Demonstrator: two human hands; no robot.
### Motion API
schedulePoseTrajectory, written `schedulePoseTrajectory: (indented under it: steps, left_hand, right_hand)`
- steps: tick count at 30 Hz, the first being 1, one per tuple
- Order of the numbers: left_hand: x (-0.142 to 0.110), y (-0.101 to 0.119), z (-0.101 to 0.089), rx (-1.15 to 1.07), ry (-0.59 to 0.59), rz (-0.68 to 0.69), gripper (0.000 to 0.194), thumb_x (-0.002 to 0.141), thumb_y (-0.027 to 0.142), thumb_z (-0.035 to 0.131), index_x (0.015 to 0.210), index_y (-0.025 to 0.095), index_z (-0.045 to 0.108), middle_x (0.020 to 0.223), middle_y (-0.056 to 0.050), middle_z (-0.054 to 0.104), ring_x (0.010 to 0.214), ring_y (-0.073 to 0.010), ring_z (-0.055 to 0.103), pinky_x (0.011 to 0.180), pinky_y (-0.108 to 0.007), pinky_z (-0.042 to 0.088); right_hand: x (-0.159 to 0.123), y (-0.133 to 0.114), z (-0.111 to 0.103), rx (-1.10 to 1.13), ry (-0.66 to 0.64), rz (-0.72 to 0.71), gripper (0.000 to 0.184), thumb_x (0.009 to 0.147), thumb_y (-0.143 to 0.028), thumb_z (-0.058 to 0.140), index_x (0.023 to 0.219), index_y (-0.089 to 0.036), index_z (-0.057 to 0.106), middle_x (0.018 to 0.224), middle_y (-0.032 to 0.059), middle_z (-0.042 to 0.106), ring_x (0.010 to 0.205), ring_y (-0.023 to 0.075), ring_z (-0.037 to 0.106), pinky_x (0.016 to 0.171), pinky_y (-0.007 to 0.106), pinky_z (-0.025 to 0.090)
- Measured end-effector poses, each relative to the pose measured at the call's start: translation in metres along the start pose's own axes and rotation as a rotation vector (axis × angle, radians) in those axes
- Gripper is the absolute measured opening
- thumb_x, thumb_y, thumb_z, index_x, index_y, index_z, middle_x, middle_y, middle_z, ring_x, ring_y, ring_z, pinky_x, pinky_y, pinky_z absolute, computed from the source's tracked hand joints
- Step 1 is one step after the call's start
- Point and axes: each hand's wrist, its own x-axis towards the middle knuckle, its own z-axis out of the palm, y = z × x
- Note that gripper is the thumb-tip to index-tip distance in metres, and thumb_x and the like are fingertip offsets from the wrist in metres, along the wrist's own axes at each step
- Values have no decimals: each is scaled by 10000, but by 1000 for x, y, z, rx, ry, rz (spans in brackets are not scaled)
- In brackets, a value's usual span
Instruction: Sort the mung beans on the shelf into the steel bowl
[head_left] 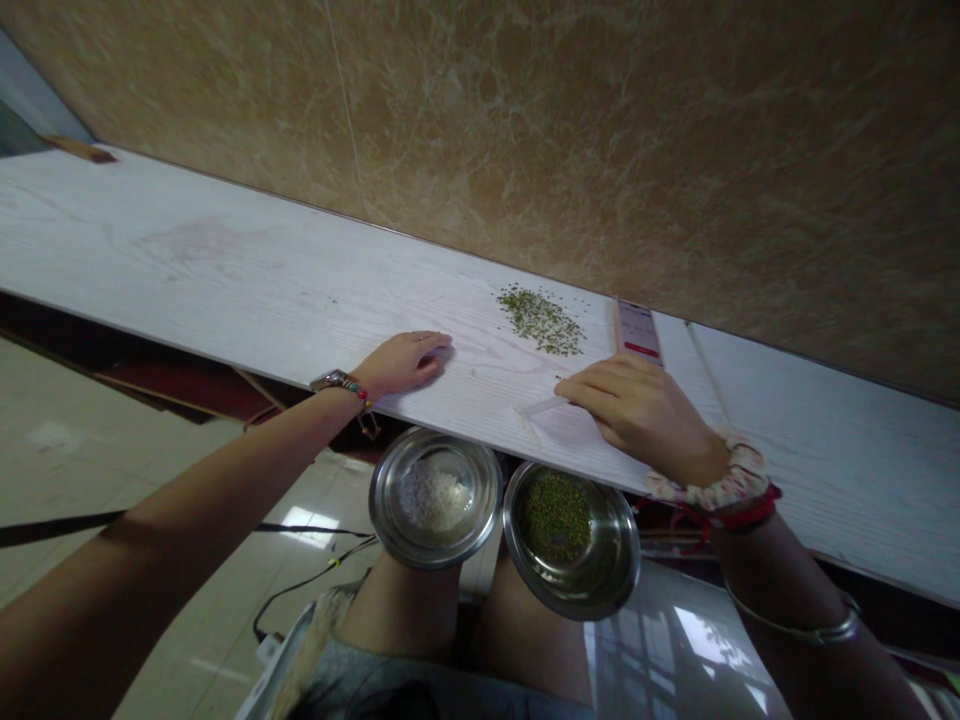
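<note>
My left hand rests on the white wood-grain board, fingers stretched out, thumb a little apart, holding nothing. In my right hand is a thin whitish strip, gripped between thumb and fingers and angled down to the board; its exact kind is unclear. A faint scatter of pale grains lies around its tip. Beyond both hands, small green beans are spread out in a loose patch. Below the board's front edge, one steel bowl holds white grains, and another steel bowl holds green beans.
A phone with a lit screen lies behind my right hand, close to the brown marbled wall. Both bowls sit over my legs. A black cable runs over the tiled floor at lower left.
</note>
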Motion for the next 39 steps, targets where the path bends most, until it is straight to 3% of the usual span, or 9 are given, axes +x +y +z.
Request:
schedulePoseTrajectory:
  steps: [21,39]
  left_hand:
    - [0,0,0,9,-4,1,408,829,231,410,1208,129,522,1247,-111,569,1134,-207,538,972,-339,419]
    - [0,1,0,1,15,-4,396,835,242,418,1206,158,524,1235,-85,583,1130,-199,541,973,-343,422]
  right_hand:
    - [2,0,4,-32,10,-28,264,811,-51,446,950,-165,639,826,45,700,749,157,595,669,293,393]
    - [6,2,11,-44,2,31,287,795,-38,445,959,-168,640,816,45,696,745,156,586,673,296,386]
